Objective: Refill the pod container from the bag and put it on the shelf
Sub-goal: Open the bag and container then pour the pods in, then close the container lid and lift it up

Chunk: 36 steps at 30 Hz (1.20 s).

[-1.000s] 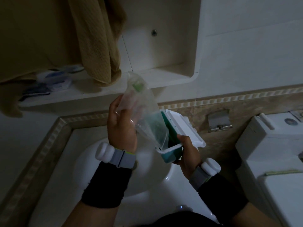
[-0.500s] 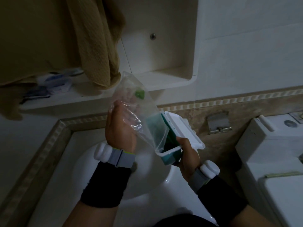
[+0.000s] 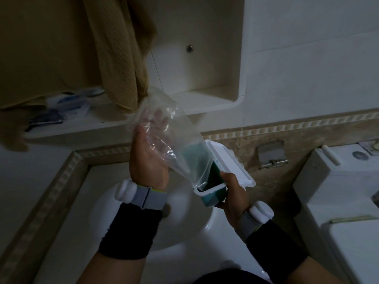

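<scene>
Above the sink [image 3: 127, 240], the limp, slippery bag [image 3: 164, 138] is gripped by the closed left hand [image 3: 148, 160], its mouth inside the stiff, light pod container [image 3: 212, 188], best clasped around its walls, as by the right hand [image 3: 232, 194].

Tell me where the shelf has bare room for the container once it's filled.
The shelf is bare on its right stretch, from the hanging towel to the rounded corner below the recess. Its left end is crowded with blue-and-white packets, partly under the towel. The right hand holds the container; the left hand tips the bag.
</scene>
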Each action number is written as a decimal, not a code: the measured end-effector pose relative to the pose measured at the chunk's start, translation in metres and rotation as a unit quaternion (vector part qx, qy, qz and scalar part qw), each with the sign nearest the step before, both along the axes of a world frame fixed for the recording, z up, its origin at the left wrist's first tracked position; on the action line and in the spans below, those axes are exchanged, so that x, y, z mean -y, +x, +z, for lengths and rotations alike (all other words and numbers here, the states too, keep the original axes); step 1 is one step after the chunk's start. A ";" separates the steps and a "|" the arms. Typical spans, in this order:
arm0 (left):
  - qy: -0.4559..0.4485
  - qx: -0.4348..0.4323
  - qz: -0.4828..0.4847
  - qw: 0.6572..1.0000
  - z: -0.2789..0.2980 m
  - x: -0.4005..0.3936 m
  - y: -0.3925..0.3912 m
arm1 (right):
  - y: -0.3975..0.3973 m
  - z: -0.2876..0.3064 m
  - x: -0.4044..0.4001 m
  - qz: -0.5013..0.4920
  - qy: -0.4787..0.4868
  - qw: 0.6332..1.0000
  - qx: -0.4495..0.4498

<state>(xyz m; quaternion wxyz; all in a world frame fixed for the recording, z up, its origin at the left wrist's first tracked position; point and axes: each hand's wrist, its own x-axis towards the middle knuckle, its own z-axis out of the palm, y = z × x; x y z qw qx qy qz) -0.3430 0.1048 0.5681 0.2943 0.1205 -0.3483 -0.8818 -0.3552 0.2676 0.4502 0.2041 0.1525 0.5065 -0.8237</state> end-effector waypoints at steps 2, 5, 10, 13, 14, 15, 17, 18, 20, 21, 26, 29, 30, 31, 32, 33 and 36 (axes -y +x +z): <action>-0.009 -0.021 -0.023 0.999 0.006 0.007 0.003 | 0.001 0.000 -0.001 0.003 0.003 1.000 -0.005; -0.007 -0.021 0.000 1.000 0.001 0.023 0.002 | 0.000 -0.002 -0.003 -0.007 0.002 1.000 -0.016; 0.009 0.085 0.066 0.994 -0.050 0.046 0.014 | -0.004 0.002 -0.010 -0.032 0.001 0.999 -0.030; 0.033 0.163 0.077 0.983 -0.102 0.054 0.029 | -0.008 0.006 -0.017 -0.039 0.008 0.999 -0.032; 0.048 0.188 0.073 0.978 -0.121 0.055 0.035 | -0.009 0.007 -0.019 -0.041 0.010 0.999 -0.029; 0.055 0.217 0.063 0.973 -0.137 0.054 0.039 | -0.011 0.007 -0.022 -0.046 0.010 0.999 -0.027; 0.087 0.278 0.029 0.956 -0.168 0.050 0.050 | -0.013 0.007 -0.026 -0.057 0.015 0.998 -0.025; 0.110 0.301 0.007 0.947 -0.183 0.047 0.055 | -0.013 0.007 -0.028 -0.061 0.015 0.998 -0.027; 0.131 0.339 -0.028 0.931 -0.207 0.039 0.066 | -0.013 0.006 -0.030 -0.064 0.016 0.997 -0.032; 0.124 0.360 -0.041 0.924 -0.217 0.035 0.072 | -0.012 0.006 -0.031 -0.066 0.018 0.997 -0.036; 0.019 0.492 -0.106 0.864 -0.239 0.022 0.093 | -0.007 0.006 -0.031 -0.070 0.027 0.996 -0.043; -0.082 0.562 -0.155 0.809 -0.238 0.022 0.091 | -0.005 0.006 -0.028 -0.066 0.036 0.997 -0.033; -0.127 0.596 -0.127 0.782 -0.236 0.024 0.088 | -0.005 0.006 -0.026 -0.064 0.041 0.997 -0.030; -0.165 0.624 -0.092 0.758 -0.228 0.023 0.085 | -0.004 0.007 -0.026 -0.057 0.046 0.997 -0.027; -0.208 0.633 -0.061 0.743 -0.217 0.025 0.082 | -0.003 0.007 -0.025 -0.042 0.050 0.998 -0.025; -0.253 0.618 -0.032 0.744 -0.206 0.026 0.078 | -0.003 0.007 -0.024 -0.022 0.053 0.998 -0.023; -0.283 0.484 0.015 0.828 -0.163 0.035 0.056 | -0.006 0.012 -0.020 0.037 0.044 0.998 0.010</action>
